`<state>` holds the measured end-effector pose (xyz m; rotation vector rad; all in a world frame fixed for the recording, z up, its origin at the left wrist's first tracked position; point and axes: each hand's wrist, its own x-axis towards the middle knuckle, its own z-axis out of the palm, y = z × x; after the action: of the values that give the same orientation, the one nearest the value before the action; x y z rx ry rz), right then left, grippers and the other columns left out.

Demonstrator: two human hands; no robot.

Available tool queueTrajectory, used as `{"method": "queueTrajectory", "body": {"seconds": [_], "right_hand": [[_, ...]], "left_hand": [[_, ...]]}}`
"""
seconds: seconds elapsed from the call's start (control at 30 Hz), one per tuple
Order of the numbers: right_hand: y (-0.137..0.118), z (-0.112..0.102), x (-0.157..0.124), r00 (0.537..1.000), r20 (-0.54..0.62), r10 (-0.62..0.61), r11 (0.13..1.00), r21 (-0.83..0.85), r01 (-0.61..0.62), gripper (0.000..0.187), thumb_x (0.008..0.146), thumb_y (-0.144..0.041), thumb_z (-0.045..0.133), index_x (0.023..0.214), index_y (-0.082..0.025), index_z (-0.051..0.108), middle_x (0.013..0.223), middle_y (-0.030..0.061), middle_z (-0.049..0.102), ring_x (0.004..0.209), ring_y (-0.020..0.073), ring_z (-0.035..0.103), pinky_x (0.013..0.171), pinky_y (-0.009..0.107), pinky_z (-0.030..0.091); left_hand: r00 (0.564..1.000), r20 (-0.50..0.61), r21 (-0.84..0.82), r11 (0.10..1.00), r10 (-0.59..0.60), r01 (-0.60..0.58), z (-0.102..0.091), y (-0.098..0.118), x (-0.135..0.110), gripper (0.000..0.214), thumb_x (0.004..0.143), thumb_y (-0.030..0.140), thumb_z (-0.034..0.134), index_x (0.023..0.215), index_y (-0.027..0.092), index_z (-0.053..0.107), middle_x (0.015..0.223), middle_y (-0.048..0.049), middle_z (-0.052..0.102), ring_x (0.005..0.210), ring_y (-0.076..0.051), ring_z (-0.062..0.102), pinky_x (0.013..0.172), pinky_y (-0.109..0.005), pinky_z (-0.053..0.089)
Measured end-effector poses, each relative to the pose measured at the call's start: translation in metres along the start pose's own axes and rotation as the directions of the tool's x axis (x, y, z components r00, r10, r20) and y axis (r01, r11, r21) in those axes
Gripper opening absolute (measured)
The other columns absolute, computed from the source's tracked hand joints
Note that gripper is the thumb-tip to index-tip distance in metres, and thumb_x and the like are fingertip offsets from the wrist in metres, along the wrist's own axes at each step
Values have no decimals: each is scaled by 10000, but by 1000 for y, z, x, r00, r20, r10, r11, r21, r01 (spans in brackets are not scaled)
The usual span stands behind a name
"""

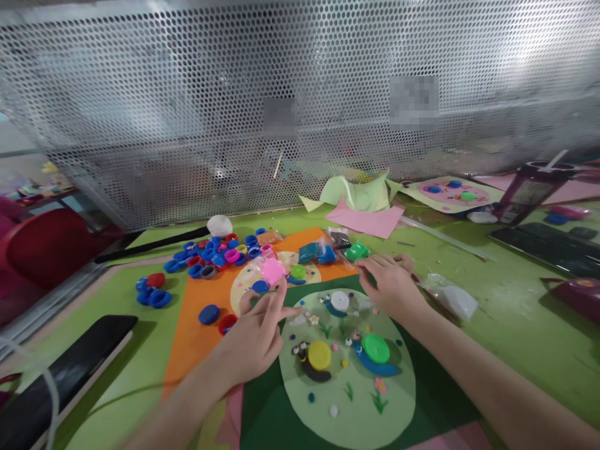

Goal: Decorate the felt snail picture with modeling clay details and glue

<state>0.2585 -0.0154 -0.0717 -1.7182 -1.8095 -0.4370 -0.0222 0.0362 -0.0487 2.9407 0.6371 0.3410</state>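
My left hand (260, 331) has its fingers apart, the index fingertip just at a bag of pink clay (272, 270). My right hand (391, 287) has loosely bent, parted fingers beside a bag of green clay (357, 251); whether they touch it is unclear. Between the hands lies a pale green oval (323, 412) on a dark green sheet (262, 412). It bears clay snails with bottle-cap shells: a yellow cap (319, 356), a green cap (376, 349) and a white cap (340, 301). Clay flowers and dots surround them.
Blue and red bottle caps (218, 258) are heaped at the left on an orange sheet (187, 337). Bags of blue clay (327, 254) and white clay (457, 302) lie about. A cup with a straw (534, 190) stands at right; a perforated metal panel (328, 81) closes the back.
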Motion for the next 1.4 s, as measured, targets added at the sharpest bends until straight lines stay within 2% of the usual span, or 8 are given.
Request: {"method": "queueTrajectory", "body": {"seconds": [0.33, 0.53, 0.83, 1.13, 1.4], "right_hand": [[-1, 0, 0, 1000, -16, 20, 1000, -14, -20, 201, 843, -168, 430, 798, -178, 626, 759, 59, 689, 743, 220, 614, 696, 364, 310], [-2, -1, 0, 1000, 3, 15, 1000, -13, -15, 199, 848, -171, 435, 793, -179, 626, 766, 63, 693, 758, 222, 613, 715, 362, 321], [-1, -1, -1, 1000, 17, 19, 1000, -15, -19, 194, 844, -168, 435, 799, -179, 624, 761, 66, 692, 758, 226, 616, 710, 362, 332], [-1, -1, 0, 999, 36, 29, 1000, 1, -29, 191, 841, -166, 440, 804, -179, 626, 779, 75, 690, 790, 235, 616, 732, 365, 376], [0, 0, -1, 998, 54, 31, 999, 19, -32, 189, 843, -170, 441, 806, -186, 626, 797, 78, 692, 801, 234, 612, 743, 367, 387]], "left_hand": [[999, 27, -45, 999, 17, -16, 5, 0, 1, 785, 851, 54, 269, 1383, 152, -300, 1178, -83, 646, 1090, -282, 493, 895, -502, 346], [994, 63, -25, 996, 92, -91, 4, 1, 1, 796, 854, 32, 265, 1386, 223, -295, 1181, -17, 649, 1150, -279, 457, 829, -408, 421], [992, 83, 41, 995, 92, -95, 1, -1, 2, 784, 851, 31, 262, 1384, 158, -300, 1114, -59, 677, 1130, -272, 477, 844, -410, 426], [991, 57, 100, 987, 117, -123, 2, -2, 2, 736, 869, 32, 217, 1384, 150, -296, 1070, -86, 684, 1057, -284, 509, 903, -525, 340], [987, 92, 173, 974, 131, -145, 3, -1, -1, 776, 849, 0, 231, 1378, 167, -311, 1075, -106, 659, 1079, -327, 498, 900, -580, 288]]}}
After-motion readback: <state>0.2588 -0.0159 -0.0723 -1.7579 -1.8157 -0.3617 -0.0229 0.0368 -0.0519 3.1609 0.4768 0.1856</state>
